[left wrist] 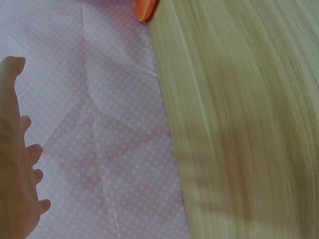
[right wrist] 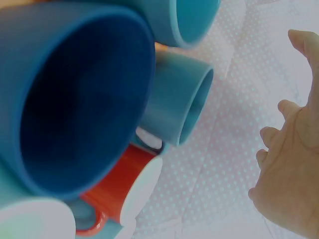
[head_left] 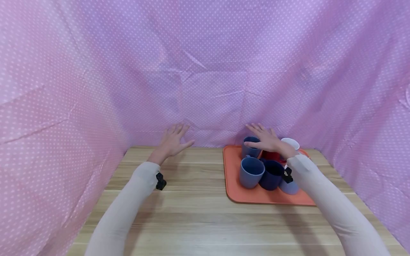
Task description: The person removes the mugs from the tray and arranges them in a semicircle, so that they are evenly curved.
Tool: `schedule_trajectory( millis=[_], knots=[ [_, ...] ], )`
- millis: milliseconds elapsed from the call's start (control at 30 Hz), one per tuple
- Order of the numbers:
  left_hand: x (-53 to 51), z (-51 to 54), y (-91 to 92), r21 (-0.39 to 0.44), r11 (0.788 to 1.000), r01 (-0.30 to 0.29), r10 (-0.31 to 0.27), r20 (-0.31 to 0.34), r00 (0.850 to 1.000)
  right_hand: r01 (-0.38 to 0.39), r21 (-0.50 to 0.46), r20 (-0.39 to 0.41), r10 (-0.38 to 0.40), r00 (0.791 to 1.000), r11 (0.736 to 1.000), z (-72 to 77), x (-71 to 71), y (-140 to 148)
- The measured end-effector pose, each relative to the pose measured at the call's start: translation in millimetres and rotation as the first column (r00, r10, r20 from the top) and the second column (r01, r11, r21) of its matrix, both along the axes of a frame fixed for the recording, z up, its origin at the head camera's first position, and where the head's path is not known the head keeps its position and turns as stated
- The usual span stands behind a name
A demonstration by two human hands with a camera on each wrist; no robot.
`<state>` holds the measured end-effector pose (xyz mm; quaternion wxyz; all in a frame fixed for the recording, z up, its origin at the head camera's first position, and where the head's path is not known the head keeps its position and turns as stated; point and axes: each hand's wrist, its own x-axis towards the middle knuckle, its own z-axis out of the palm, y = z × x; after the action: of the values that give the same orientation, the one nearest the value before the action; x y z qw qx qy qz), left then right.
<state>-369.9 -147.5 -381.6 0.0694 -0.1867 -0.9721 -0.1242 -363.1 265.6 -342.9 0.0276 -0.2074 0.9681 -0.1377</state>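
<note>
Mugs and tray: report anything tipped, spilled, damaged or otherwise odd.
Nothing stands out. The visible mugs stand upright, grouped on the orange tray, with no spill or damage showing. The right hand and sleeve hide parts of some.

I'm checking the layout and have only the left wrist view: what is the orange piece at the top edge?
Observer: It appears to be a corner of an orange tray that holds several mugs.
Operator: Thanks. Where is the right hand?
Observer: In the head view, the right hand overlaps the far part of the tray, fingers spread, gripping nothing.
Operator: Is any mug red?
Observer: Yes, the right wrist view shows a red mug with a white inside.
</note>
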Motion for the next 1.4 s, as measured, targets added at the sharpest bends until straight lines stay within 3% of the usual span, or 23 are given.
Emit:
schedule_trajectory(
  millis=[300,467,600,767,900,1067,1333,1400],
  knots=[
    [6.9,-3.2,23.4,0.041,0.998,0.056,-0.059,0.053,0.997,0.019,0.044,0.032,-0.020,0.999,0.999,15.9,6.8,35.9],
    [8.8,-18.9,41.9,0.017,0.993,0.118,-0.119,0.060,0.991,0.008,-0.020,0.039,-0.007,0.999,1.000,16.7,18.0,69.5],
    [14.3,-33.5,60.8,0.044,0.982,0.181,-0.184,0.080,0.980,0.009,-0.094,0.036,-0.006,0.999,0.996,13.4,27.3,99.7],
    [27.2,-51.2,91.0,0.086,0.963,0.256,-0.265,0.100,0.959,0.113,-0.191,0.147,-0.086,0.985,0.975,8.8,39.1,143.0],
    [37.9,-64.4,111.9,0.079,0.949,0.304,-0.313,0.144,0.939,0.189,-0.205,0.213,-0.145,0.966,0.960,-7.7,44.7,180.9],
    [47.2,-80.3,129.1,0.040,0.933,0.359,-0.359,0.195,0.913,0.233,-0.120,0.251,-0.198,0.948,0.965,-37.3,54.1,215.2],
    [53.1,-96.2,143.2,-0.018,0.915,0.403,-0.383,0.274,0.882,0.216,-0.055,0.263,-0.194,0.945,0.975,-78.8,67.0,232.2],
    [53.9,-99.0,145.3,-0.047,0.911,0.409,-0.381,0.280,0.881,0.216,-0.044,0.273,-0.196,0.942,0.975,-86.1,69.2,233.5]
  ],
)
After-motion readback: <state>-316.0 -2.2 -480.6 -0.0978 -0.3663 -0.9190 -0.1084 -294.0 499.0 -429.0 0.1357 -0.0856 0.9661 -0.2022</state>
